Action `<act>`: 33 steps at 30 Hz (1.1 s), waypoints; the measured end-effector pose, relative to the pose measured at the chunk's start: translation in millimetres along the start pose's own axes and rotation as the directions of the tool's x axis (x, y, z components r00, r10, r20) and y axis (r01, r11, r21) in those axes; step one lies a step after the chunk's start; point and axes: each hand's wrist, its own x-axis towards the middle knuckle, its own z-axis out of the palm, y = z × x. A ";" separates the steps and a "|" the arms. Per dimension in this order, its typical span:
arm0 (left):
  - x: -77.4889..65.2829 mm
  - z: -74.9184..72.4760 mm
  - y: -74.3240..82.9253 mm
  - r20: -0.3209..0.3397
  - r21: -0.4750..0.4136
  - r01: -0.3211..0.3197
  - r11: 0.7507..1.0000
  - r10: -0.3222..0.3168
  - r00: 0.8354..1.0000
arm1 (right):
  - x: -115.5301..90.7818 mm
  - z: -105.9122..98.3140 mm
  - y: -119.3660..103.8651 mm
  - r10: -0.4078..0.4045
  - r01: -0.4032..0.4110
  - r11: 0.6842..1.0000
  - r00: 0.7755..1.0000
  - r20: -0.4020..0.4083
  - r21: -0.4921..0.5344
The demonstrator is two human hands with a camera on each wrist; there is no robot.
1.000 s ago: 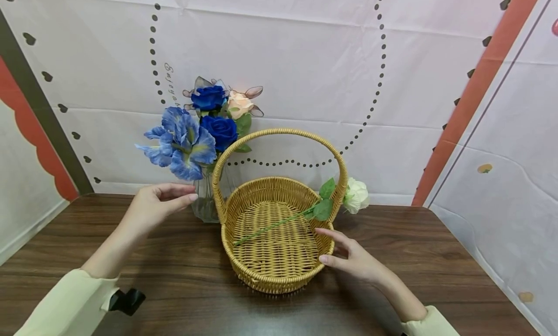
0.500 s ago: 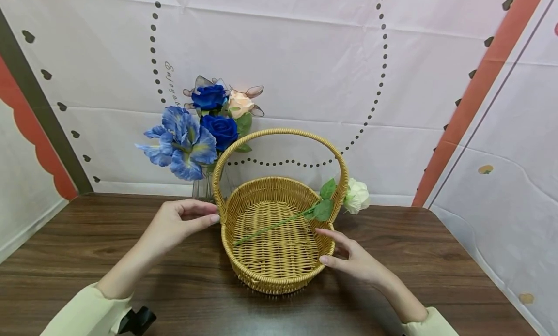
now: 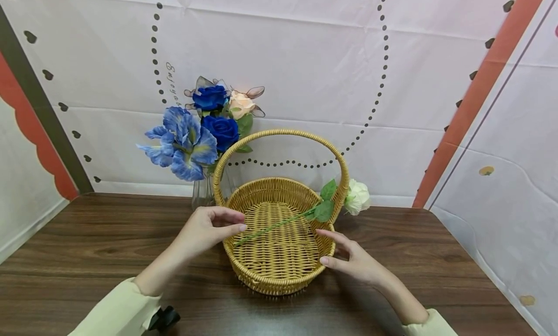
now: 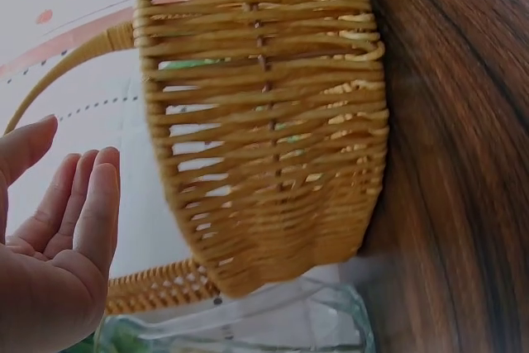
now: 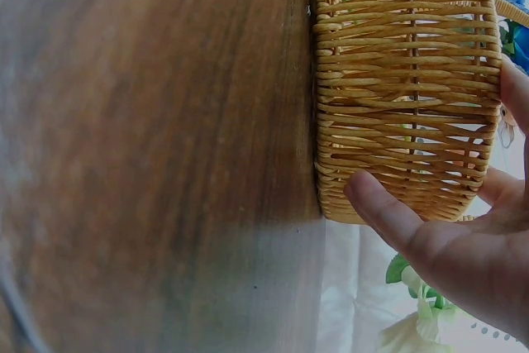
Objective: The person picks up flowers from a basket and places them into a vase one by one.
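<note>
On the table stands a yellow wicker basket (image 3: 279, 278) with a tall arched handle (image 3: 283, 132). Across its inside lies an artificial white rose (image 3: 357, 198), its green stem reaching down into the basket and its bloom past the right rim. My left hand (image 3: 209, 232) hovers at the basket's left rim, thumb and fingers apart, with nothing between them. At the right rim my right hand (image 3: 357, 263) holds the basket, thumb and index finger over the rim. One of its fingers (image 5: 384, 208) lies along the woven outer wall in the right wrist view.
Behind the basket's left side stands a clear glass vase (image 3: 202, 193). It holds a light-blue iris (image 3: 185, 147), two dark-blue roses (image 3: 221, 132) and a peach rose (image 3: 240, 104). A printed cloth backdrop (image 3: 279, 60) hangs along the table's (image 3: 109, 244) back edge.
My left hand has moved right and slightly down, from beside the vase to the basket's left rim. The right hand, basket and white rose have stayed in place.
</note>
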 end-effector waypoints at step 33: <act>51.9 46.2 -16.4 0.077 0.237 0.045 0.971 -0.065 0.995 | -0.9 -0.1 -1.6 -0.014 0.014 1.000 1.000 0.004 -0.010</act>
